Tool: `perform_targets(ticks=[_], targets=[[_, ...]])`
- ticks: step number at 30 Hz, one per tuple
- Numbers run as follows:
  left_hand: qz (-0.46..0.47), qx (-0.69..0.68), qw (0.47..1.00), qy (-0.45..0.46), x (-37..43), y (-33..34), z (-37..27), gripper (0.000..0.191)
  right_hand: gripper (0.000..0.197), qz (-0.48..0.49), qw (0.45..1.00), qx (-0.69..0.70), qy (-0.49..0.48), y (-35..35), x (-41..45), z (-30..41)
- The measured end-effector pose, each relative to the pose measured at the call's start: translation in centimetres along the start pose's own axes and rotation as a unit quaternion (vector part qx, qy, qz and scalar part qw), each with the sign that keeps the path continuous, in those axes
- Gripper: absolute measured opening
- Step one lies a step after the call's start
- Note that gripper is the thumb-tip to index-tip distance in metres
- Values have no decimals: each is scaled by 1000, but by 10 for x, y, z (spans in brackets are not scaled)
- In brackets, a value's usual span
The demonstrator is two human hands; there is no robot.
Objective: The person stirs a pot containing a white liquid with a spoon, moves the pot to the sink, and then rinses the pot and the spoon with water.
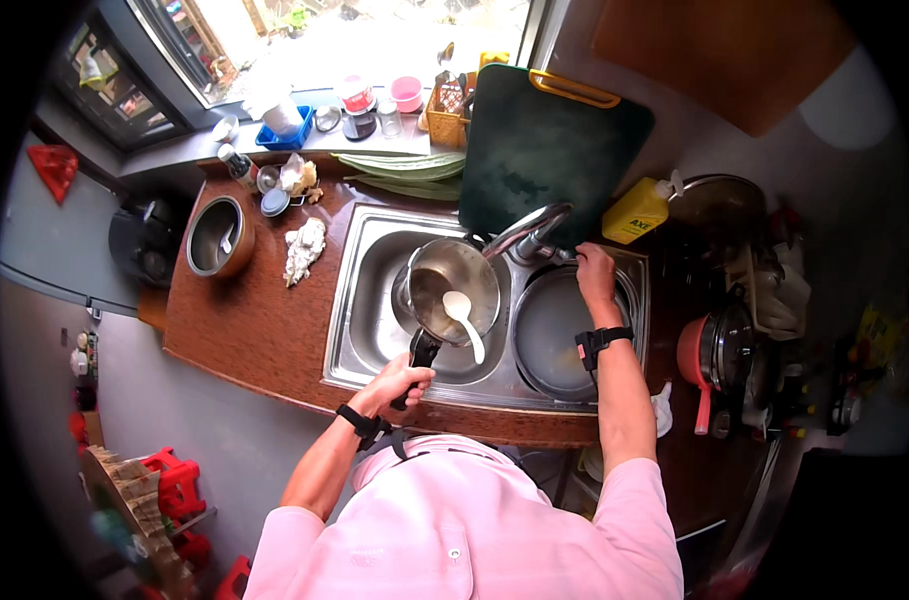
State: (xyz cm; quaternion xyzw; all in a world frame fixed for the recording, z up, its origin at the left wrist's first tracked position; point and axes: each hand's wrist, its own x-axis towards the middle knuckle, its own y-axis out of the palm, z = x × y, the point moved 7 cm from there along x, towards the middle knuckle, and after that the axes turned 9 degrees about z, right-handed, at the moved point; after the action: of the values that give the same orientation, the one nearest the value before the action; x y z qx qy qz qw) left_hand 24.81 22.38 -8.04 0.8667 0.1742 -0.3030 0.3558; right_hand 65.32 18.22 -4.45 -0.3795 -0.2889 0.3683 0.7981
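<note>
My left hand (398, 384) grips the black handle (423, 351) of a stainless steel saucepan (486, 271), holding it tilted over the left sink basin (372, 300). A white ladle-like spoon (466, 322) lies in the pan, its handle reaching past the rim. Cloudy residue or liquid shows inside. Above the pan arches a chrome faucet (533, 219); whether water runs is unclear. My right hand (595, 271) is at the faucet's lever (563, 255), fingers closed around its end. Below that hand, a large grey pan (548, 330) sits in the right basin.
A dark green cutting board (552, 142) leans behind the faucet, beside a yellow AXE pump bottle (638, 210). Left on the counter stand an inner cooking pot (218, 236) and a crumpled white cloth (304, 251). Long green gourds (409, 166) lie behind the sink. A red-handled pot (696, 352) is at right.
</note>
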Motion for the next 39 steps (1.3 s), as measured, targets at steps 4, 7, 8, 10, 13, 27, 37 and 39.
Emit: perform_targets(ticks=[4,7,8,10,13,27,37,39], targets=[[25,-3,1000,-5,9,-11,2,22,18,12,997,25,72,3,-1,-6],[21,-4,1000,-12,11,-11,-2,25,18,-59,996,-66,-2,-8,-8,19],[21,-1,1000,-10,11,-15,-1,25,18,-56,996,-65,-2,-9,-10,33],[27,-9,1000,-11,12,-20,5,21,14,-96,995,-32,14,-9,-25,65],[24,21,999,1,18,-17,4,18,16,150,980,112,68,63,-65,76],[-152,268,945,108,4,-52,15,51,14,286,957,41,11,110,-113,129],[-123,204,960,145,-2,-24,-4,28,12,266,940,-136,-167,105,-111,167],[-70,122,985,103,-1,-15,-2,22,24,316,937,-85,-125,106,-127,176]])
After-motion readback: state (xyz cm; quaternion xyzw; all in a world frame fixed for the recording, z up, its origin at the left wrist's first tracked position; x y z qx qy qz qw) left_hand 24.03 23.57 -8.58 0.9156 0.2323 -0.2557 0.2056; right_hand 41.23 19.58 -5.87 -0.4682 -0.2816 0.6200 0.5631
